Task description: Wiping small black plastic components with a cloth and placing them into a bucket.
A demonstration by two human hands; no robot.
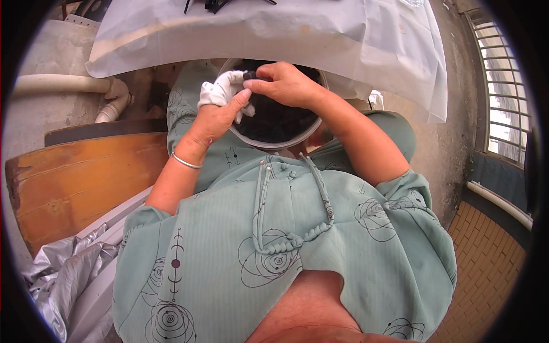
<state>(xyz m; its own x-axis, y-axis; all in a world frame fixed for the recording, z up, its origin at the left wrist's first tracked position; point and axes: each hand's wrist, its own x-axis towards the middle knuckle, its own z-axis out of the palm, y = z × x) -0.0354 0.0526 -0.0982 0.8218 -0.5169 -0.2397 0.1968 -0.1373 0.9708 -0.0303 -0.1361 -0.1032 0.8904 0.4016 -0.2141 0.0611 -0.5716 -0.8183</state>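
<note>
My left hand [220,117] has a white cloth or partial glove [214,93] over its fingers, while the thumb is bare. Its fingers curl around toward a small black piece [250,75], whose exact kind I cannot make out. From the other side my right hand [289,86] pinches the same black piece between thumb and fingers. Both hands are over a round bucket with a white rim [274,144], set between my knees. Dark, nearly black contents [280,120] fill the visible inside of the bucket.
A table under a white plastic sheet [257,37] stands just beyond the bucket, with black items [217,4] on it. To the left are a worn orange-brown board [86,177], a pale pipe [63,84] and crumpled silver sheeting [68,274]. A barred window [506,86] is at right.
</note>
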